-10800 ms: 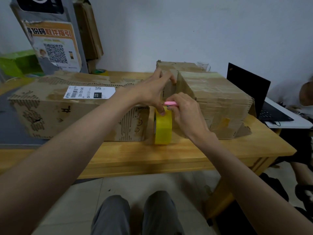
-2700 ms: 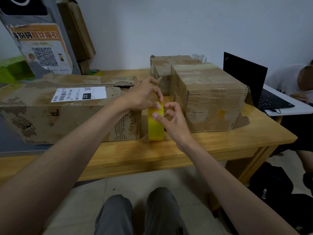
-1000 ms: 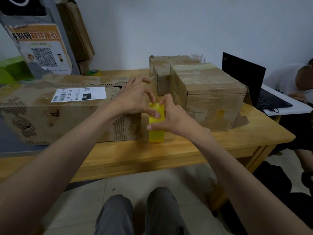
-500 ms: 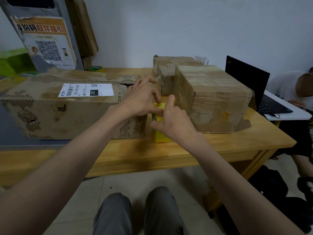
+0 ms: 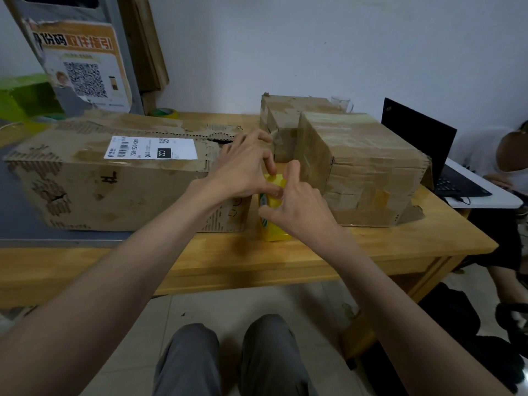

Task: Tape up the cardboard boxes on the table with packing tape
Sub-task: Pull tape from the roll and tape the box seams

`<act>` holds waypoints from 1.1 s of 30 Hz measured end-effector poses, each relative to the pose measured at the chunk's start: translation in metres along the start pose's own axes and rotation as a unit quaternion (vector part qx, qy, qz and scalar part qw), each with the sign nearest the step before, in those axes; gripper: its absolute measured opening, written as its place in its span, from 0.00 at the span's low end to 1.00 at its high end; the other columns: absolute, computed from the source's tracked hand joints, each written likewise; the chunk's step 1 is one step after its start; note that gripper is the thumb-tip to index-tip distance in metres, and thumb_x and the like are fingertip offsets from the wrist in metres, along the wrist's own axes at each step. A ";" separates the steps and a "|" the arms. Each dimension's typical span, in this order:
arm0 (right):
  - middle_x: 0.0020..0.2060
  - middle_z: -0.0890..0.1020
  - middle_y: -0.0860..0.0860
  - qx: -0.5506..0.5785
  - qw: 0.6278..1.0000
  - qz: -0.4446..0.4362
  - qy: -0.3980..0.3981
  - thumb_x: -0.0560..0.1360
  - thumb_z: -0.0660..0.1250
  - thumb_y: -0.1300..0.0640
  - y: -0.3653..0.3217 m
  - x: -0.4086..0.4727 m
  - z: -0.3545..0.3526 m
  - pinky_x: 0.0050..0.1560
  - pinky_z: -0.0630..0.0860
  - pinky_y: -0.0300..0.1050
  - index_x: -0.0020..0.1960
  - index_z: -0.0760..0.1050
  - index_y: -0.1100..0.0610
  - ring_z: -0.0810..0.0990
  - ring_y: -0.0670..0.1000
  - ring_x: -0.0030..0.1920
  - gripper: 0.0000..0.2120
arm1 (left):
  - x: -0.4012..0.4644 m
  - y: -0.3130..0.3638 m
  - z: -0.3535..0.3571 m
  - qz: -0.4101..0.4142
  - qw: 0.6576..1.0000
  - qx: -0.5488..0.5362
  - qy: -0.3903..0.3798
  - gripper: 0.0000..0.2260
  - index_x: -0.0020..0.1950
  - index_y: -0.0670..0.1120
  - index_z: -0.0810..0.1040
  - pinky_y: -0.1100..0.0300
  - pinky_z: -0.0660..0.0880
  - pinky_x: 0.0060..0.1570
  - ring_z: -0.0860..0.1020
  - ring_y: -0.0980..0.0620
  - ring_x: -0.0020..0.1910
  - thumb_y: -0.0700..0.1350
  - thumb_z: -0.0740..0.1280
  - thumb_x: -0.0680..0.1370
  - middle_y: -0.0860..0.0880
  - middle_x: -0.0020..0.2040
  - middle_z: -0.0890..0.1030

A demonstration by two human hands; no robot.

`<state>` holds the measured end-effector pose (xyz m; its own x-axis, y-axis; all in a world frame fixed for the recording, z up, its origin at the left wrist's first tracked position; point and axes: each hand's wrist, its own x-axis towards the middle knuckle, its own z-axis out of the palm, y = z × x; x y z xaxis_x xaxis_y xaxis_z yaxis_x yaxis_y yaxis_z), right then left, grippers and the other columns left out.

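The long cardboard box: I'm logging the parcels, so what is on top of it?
On the long cardboard box lies a white shipping label with barcode and the number 220. The left hand covers its right end, so nothing can be told there.

White shipping label point(image 5: 150, 148) on the long cardboard box point(image 5: 114, 181) left of the hands reading "220-220-040" and "220", orange-headed poster point(image 5: 83, 61) with QR code behind it, Chinese characters unclear

Wooden table point(image 5: 357, 252), cardboard boxes point(image 5: 368, 167), tape roll point(image 5: 274, 232)
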<state>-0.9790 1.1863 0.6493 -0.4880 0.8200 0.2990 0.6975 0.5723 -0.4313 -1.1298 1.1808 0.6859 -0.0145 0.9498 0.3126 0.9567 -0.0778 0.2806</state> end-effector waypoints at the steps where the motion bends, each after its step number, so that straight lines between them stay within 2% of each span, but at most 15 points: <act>1: 0.41 0.78 0.52 -0.007 1.000 -0.003 0.000 0.73 0.71 0.47 -0.001 0.000 0.001 0.38 0.71 0.50 0.62 0.57 0.56 0.78 0.60 0.38 0.30 | -0.001 0.000 0.000 0.002 1.000 0.000 0.002 0.16 0.47 0.55 0.81 0.46 0.59 0.70 0.60 0.51 0.74 0.59 0.80 0.65 0.56 0.74 0.64; 5: 0.44 0.79 0.54 -0.018 1.000 -0.008 -0.012 0.74 0.71 0.48 -0.002 0.004 0.001 0.38 0.72 0.51 0.66 0.56 0.58 0.77 0.60 0.38 0.31 | -0.003 0.001 0.000 0.005 1.000 0.000 0.010 0.13 0.45 0.54 0.80 0.47 0.59 0.69 0.60 0.51 0.73 0.56 0.79 0.66 0.55 0.74 0.64; 10: 0.41 0.78 0.52 0.000 0.999 0.006 -0.035 0.73 0.72 0.48 0.000 0.011 0.000 0.38 0.71 0.50 0.62 0.56 0.56 0.78 0.60 0.40 0.30 | -0.003 0.001 0.002 0.009 1.000 -0.005 0.015 0.13 0.45 0.52 0.81 0.48 0.58 0.68 0.59 0.52 0.73 0.55 0.79 0.66 0.56 0.74 0.65; 14: 0.40 0.79 0.52 0.000 1.000 -0.001 -0.024 0.74 0.70 0.47 0.003 0.008 0.002 0.37 0.73 0.52 0.60 0.56 0.54 0.79 0.61 0.39 0.27 | -0.003 0.001 0.002 0.010 1.000 -0.004 0.014 0.15 0.45 0.53 0.81 0.48 0.59 0.68 0.60 0.52 0.73 0.57 0.79 0.65 0.56 0.74 0.65; 18: 0.40 0.79 0.51 0.001 1.000 -0.030 -0.005 0.73 0.69 0.47 0.006 0.004 0.004 0.41 0.78 0.57 0.60 0.57 0.50 0.80 0.62 0.39 0.25 | -0.004 0.002 0.001 0.010 1.000 -0.002 0.008 0.15 0.44 0.54 0.80 0.47 0.58 0.70 0.59 0.52 0.74 0.58 0.79 0.65 0.55 0.74 0.64; 24: 0.40 0.79 0.51 0.003 0.999 -0.039 0.000 0.73 0.69 0.47 0.007 0.005 0.006 0.42 0.78 0.59 0.59 0.56 0.50 0.80 0.62 0.39 0.24 | -0.004 0.001 0.001 0.004 1.000 0.001 0.015 0.16 0.48 0.54 0.82 0.47 0.58 0.70 0.60 0.52 0.74 0.58 0.79 0.65 0.55 0.74 0.65; 33: 0.40 0.77 0.50 -0.002 0.999 -0.040 -0.016 0.74 0.69 0.48 0.007 0.011 0.007 0.39 0.75 0.55 0.57 0.56 0.50 0.79 0.62 0.39 0.23 | -0.003 0.002 0.001 -0.004 1.000 0.006 0.014 0.15 0.49 0.53 0.83 0.47 0.58 0.71 0.59 0.51 0.75 0.56 0.79 0.66 0.54 0.74 0.65</act>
<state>-0.9833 1.1997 0.6438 -0.5596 0.7707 0.3047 0.6571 0.6367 -0.4036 -1.1278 1.1776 0.6846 -0.0302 0.9414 0.3358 0.9599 -0.0664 0.2723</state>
